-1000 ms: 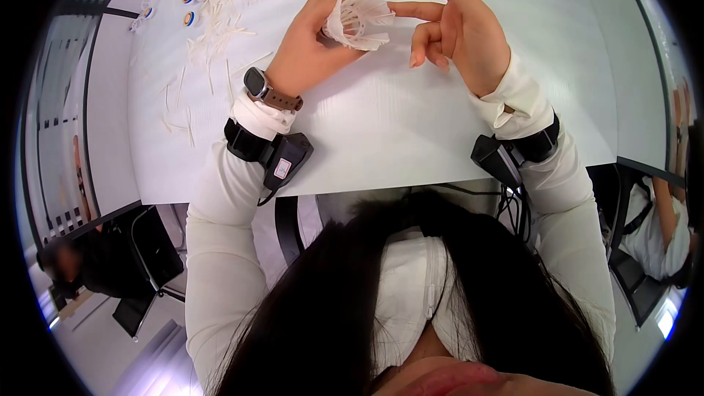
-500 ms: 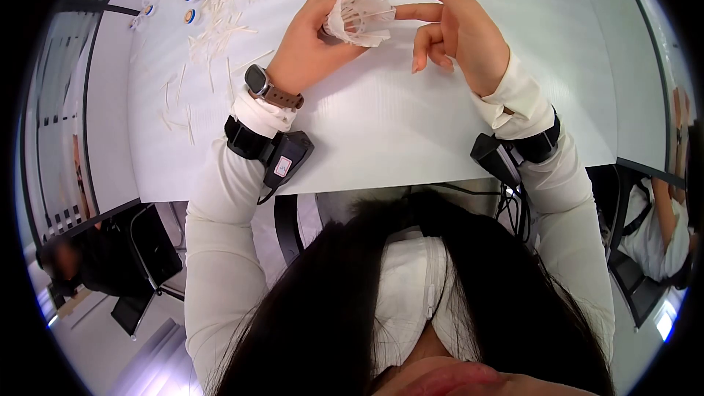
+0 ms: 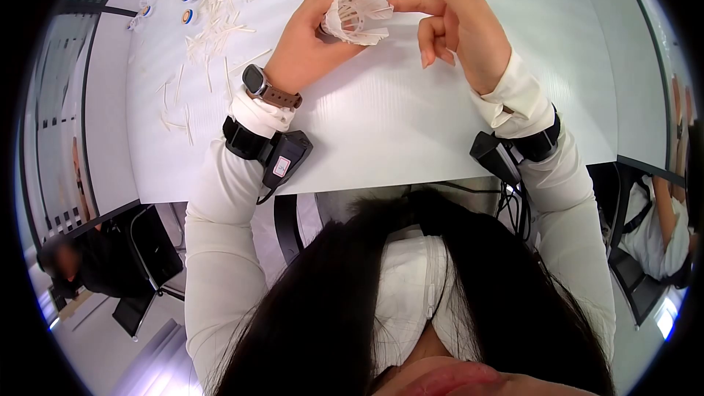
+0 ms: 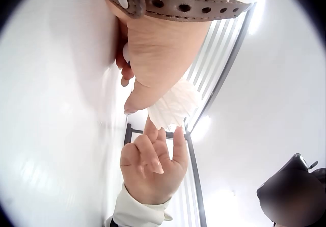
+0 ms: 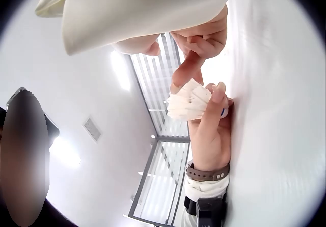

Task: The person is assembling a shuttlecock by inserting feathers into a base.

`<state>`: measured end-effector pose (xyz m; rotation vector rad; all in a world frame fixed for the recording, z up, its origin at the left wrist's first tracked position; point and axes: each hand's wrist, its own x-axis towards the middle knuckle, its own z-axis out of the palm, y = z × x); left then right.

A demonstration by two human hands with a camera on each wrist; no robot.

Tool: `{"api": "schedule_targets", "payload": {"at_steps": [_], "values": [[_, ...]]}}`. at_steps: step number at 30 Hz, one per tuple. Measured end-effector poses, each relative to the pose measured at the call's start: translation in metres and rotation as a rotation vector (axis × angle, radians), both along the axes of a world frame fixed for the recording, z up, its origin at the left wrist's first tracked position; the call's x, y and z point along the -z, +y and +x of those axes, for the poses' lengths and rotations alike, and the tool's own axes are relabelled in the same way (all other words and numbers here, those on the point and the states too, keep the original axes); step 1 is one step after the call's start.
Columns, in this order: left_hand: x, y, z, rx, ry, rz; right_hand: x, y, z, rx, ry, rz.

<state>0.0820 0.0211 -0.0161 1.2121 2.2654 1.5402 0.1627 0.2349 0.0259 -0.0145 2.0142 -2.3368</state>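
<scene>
A white feather shuttlecock (image 3: 357, 18) sits in my left hand (image 3: 302, 45), its feathered skirt opening toward my right hand. The left fingers and thumb curl round its lower part; a blue band and the rounded base show beside the left thumb in the right wrist view. My right hand (image 3: 469, 33) is on the other side, one straight finger reaching to the edge of the feathers (image 5: 187, 102) and another extended above it. Its other fingers bend loosely and hold nothing. Part of the shuttlecock's base is hidden by the left hand.
Thin white sticks (image 3: 213, 33) lie scattered over the white table (image 3: 411, 132) at the left. Several small round pieces with blue rims and tan centres (image 3: 188, 16) stand near them. White panels (image 3: 110, 110) flank the table. Other people sit beyond both sides.
The right hand's fingers have spread slightly apart, the upper one lifting away from the shuttlecock's skirt. The left hand stays almost still, with the shuttlecock in its grip.
</scene>
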Motion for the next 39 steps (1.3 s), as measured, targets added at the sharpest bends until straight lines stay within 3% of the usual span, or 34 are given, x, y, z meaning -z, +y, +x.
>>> {"api": "schedule_targets", "payload": {"at_steps": [6, 8, 17, 20, 27, 34, 39], "values": [[0.002, -0.001, -0.002, 0.011, 0.009, -0.005, -0.025, -0.005, 0.005, 0.065, -0.101, -0.155], [0.001, 0.000, -0.001, 0.004, 0.015, -0.016, -0.010, 0.002, -0.002, 0.006, -0.115, -0.079], [0.003, 0.000, -0.002, 0.003, -0.003, 0.002, -0.002, 0.009, -0.004, 0.015, -0.104, -0.206], [0.005, -0.001, -0.003, 0.007, 0.006, -0.005, 0.005, 0.002, -0.003, 0.022, -0.037, -0.003], [0.004, -0.002, -0.003, 0.012, 0.007, -0.019, 0.001, 0.000, 0.000, -0.039, -0.009, 0.034], [0.004, -0.001, -0.003, 0.017, -0.003, 0.005, -0.009, 0.002, -0.003, -0.031, -0.132, -0.083], [0.003, 0.000, -0.003, 0.024, 0.011, -0.003, 0.004, 0.012, -0.004, -0.068, -0.202, -0.304]]}}
